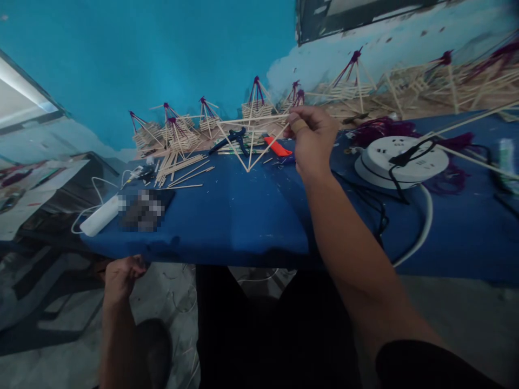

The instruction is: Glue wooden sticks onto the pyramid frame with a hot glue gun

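Bare cloth [243, 210] in front; loose sticks [180, 168] left

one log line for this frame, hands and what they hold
right hand: pinches stick frame above blue table | left hand: below table edge, closed, holding nothing visible

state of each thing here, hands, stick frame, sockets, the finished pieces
right hand: raised over the table, pinching the stick frame
stick frame: held up, open triangle shape
left hand: down below the table edge, closed, contents unclear
round socket block: black plug inserted
finished stick pieces: standing by the wall, purple-tied tops
loose sticks: lying scattered
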